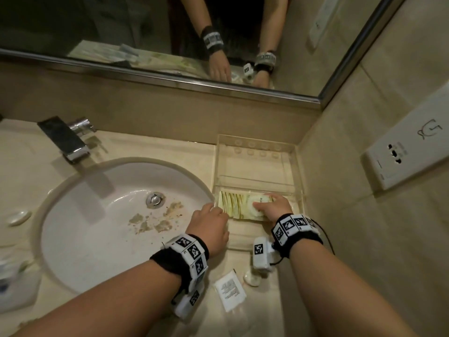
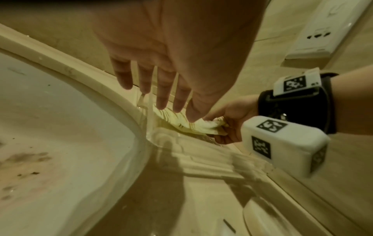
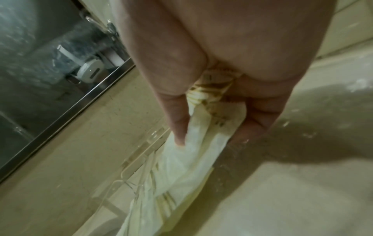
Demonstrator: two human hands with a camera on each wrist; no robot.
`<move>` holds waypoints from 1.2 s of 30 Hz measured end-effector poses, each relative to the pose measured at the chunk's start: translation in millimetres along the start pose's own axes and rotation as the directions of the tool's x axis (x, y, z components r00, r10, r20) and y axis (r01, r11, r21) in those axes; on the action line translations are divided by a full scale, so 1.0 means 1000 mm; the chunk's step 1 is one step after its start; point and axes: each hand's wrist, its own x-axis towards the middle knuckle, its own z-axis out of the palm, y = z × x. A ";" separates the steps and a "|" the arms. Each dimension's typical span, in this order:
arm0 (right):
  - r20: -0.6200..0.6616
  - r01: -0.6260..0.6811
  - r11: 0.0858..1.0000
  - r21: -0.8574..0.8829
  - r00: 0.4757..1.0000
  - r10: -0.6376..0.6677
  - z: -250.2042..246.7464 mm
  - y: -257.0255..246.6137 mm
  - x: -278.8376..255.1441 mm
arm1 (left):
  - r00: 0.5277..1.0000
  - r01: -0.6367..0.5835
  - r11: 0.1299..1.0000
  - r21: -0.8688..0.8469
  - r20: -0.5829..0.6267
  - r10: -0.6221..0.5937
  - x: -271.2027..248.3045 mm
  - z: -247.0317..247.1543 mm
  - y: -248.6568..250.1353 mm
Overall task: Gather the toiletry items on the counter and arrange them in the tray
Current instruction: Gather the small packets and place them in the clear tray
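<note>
A clear acrylic tray (image 1: 298, 166) with compartments stands on the counter to the right of the sink. Pale yellow striped packets (image 1: 238, 203) lie in its near compartment. My right hand (image 1: 269, 205) grips their right end, and the right wrist view shows the thumb and fingers of this right hand (image 3: 210, 135) pinching the packets (image 3: 191, 167). My left hand (image 1: 217, 211) reaches the tray's left edge with straight fingers. In the left wrist view its thumb touches the packets (image 2: 181, 123) beside the tray wall (image 2: 150, 115). A white sachet (image 1: 229, 289) lies on the counter near me.
A small white round item (image 1: 251, 279) sits beside the sachet, partly hidden by my wrist camera. The stained sink (image 1: 73, 190) and chrome faucet (image 1: 65, 139) are to the left. Plastic-wrapped items (image 1: 9, 271) lie at the far left. A wall socket (image 1: 408, 152) is on the right wall.
</note>
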 end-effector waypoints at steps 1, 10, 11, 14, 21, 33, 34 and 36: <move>-0.010 -0.017 1.000 0.015 1.000 0.017 0.002 0.002 0.002 | 1.000 -0.023 0.999 0.031 -0.010 0.023 0.001 0.001 0.002; 0.061 -0.121 0.959 0.256 0.992 0.109 -0.003 0.006 0.008 | 0.990 -0.132 0.978 0.164 0.066 0.123 0.021 0.007 0.012; 0.052 -0.109 0.964 0.244 0.994 0.099 0.000 0.005 0.008 | 0.991 -0.126 0.979 0.159 0.064 0.117 0.022 0.008 0.011; -0.005 -0.028 0.993 0.118 1.000 0.028 0.006 0.004 0.009 | 0.994 -0.107 0.980 0.167 0.053 0.100 0.026 0.009 0.011; -0.254 -0.068 0.997 -0.023 0.965 0.060 0.012 -0.004 -0.003 | 0.999 -0.051 0.985 0.163 0.019 0.048 0.028 0.010 0.019; -0.245 -0.102 0.995 0.011 0.964 0.101 0.001 0.003 -0.002 | 1.000 -0.010 0.979 0.202 0.031 0.003 0.035 0.015 0.027; -0.254 -0.101 0.994 -0.037 0.963 0.089 -0.002 0.004 -0.002 | 0.999 -0.007 0.980 0.200 0.032 0.001 0.036 0.016 0.028; -0.248 -0.082 0.994 -0.071 0.967 0.062 -0.002 0.004 -0.002 | 0.999 0.001 0.981 0.196 0.033 -0.008 0.038 0.017 0.031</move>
